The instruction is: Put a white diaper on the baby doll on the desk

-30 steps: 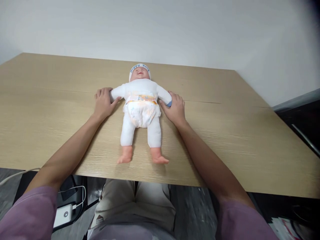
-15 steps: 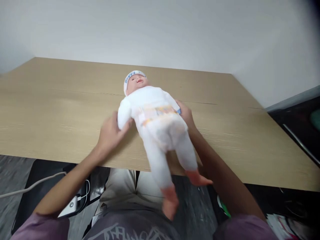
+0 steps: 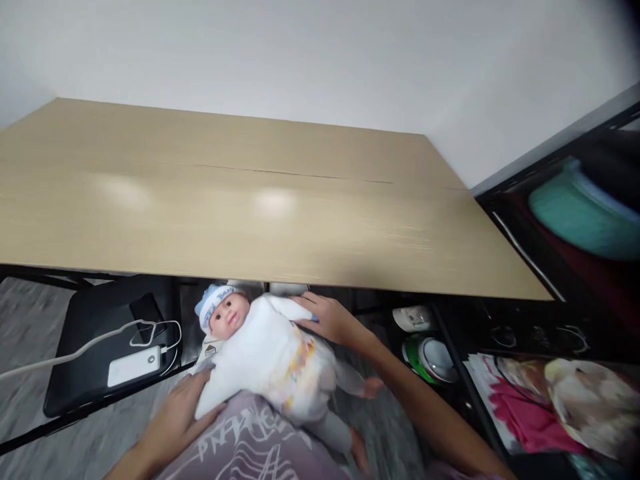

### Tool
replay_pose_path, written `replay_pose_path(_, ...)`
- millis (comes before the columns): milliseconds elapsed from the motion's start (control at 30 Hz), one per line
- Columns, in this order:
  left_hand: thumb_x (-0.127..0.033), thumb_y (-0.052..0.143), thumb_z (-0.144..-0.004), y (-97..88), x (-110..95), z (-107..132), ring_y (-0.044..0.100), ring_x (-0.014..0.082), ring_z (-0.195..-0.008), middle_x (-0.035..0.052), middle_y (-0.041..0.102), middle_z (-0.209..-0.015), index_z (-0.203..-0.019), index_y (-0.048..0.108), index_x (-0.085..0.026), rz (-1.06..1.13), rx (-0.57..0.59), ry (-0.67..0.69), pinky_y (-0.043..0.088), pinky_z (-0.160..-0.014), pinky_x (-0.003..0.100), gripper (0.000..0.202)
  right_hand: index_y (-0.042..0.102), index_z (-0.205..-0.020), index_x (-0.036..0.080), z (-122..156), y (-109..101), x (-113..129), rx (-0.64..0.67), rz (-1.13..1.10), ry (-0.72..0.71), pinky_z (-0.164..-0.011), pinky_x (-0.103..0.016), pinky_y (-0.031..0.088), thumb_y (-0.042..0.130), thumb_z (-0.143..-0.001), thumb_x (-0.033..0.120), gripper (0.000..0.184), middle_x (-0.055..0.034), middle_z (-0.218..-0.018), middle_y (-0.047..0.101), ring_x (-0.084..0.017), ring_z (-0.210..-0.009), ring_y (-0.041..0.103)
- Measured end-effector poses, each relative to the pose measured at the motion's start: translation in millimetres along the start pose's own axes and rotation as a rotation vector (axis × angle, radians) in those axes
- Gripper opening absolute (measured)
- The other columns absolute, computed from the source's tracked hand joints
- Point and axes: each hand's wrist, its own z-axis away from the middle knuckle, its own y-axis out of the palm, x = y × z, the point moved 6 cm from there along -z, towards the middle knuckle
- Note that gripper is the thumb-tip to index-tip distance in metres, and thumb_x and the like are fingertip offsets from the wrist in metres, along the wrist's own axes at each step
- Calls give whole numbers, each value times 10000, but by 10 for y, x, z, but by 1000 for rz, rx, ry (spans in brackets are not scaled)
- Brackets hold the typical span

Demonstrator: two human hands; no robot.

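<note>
Wall (image 3: 240,60) is plain, pale grey-white, runs along the back of the worktop (image 3: 320,233) and on to the right. Worktop: wide, light wood-grain finish, thin dark seam (image 3: 295,174) running lengthwise. 2 soft glare patches on it, left and center; darker shading near the front edge, right of center. Floor (image 3: 25,320) is grey with streaky grain. Black seat (image 3: 85,333) under the front edge at left; white device (image 3: 134,367) and pale cable (image 3: 90,343) on it. Dark shelving unit at right, blurred: teal bowl (image 3: 583,210) up high, pink item (image 3: 530,413) among clutter lower down. Top right corner of the view goes black.
</note>
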Motion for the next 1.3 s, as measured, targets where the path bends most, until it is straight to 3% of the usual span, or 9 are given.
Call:
replay_pose_path(133, -555, 576, -1128, -51, -179, -61, 855, 396, -1187, 55, 861, -1373, -1562, 711, -460, 27, 101, -29, 728, -1000, 580, 463, 729, -1601, 301, -157, 455, -368, 31, 105, 74, -1238, -561, 535, 730, -1126, 368, 479, -140, -1488, 772, -346, -1370, 708)
replay_pose_path(333, -702, 526, -1123, -302, -387, -85, 761, 481, -1287, 224, 798, -1430, -1471, 758, -177, -376, 6, 1, 635, -1066, 674, 671, 812, -1396, 269, 191, 306, -340, -222, -142, 144, -1212, -504, 541, 671, -1149, 402, 313, -122, -1413, 791, -310, -1351, 707)
replay_pose_path(467, -663, 542, -1164, -491, -1010, -574, 666, 449, -1428, 209, 686, -1617, -1587, 660, -218, -324, -74, 176, 569, -1144, 621, 625, 829, -1251, 251, 366, 329, -85, -114, -332, 222, -1050, -419, 593, 727, -1115, 501, 302, -72, -1231, 854, -281, -1127, 787)
replay_pose_path(633, -470, 532, -1226, -170, -1661, -1273, 672, 319, -1332, 114, 739, -1484, -1500, 688, -281, 17, 208, 532, 535, -1135, 502, 368, 826, -1106, 239, 379, 443, -14, -171, -255, 253, -985, -388, 570, 645, -1144, 405, 248, -73, -1141, 858, -265, -1077, 792)
replay_pose_path(900, -410, 557, -1217, -37, -1664, -1402, 629, 288, -1222, 88, 759, -1278, -1209, 737, -244, 162, 251, 531, 479, -1108, 467, 245, 806, -1046, 235, 334, 411, -386, -310, -66, 400, -1030, -431, 601, 590, -1144, 329, 256, -126, -1152, 852, -291, -1083, 791)
replay_pose_path(1000, -371, 599, -1192, -195, -1632, -1249, 656, 271, -1241, 73, 783, -1264, -1187, 731, -251, 290, 302, 540, 492, -1142, 449, 178, 814, -1236, 253, 228, 338, -83, -292, -120, 232, -1112, -455, 594, 612, -1155, 344, 236, -118, -1248, 837, -297, -1194, 769)
replay_pose_path(1100, -368, 733, -1112, -251, -1560, -1002, 738, 233, -1086, 42, 834, -1132, -1104, 775, -257, 437, 558, 576, 567, -1016, 379, 119, 789, -1386, 293, 160, 357, 406, -140, -195, -7, -1182, -467, 575, 632, -1165, 382, 286, -109, -1377, 809, -298, -1315, 730)
replay_pose_path(1200, -440, 751, -1108, -251, -1514, -870, 765, 218, -911, 36, 860, -988, -1081, 806, -254, 475, 716, 557, 595, -907, 374, 196, 838, -1156, 277, 268, 289, 622, -123, -183, 46, -1077, -467, 601, 569, -1184, 479, 337, -125, -1162, 834, -313, -1135, 751)
replay_pose_path(1300, -501, 626, -1181, -216, -1609, -990, 758, 233, -877, 26, 846, -863, -1180, 794, -266, 443, 665, 544, 592, -958, 414, 289, 802, -852, 269, 610, 210, 557, -41, -323, 240, -944, -441, 596, 404, -1215, 595, 629, -102, -879, 819, -286, -880, 753)
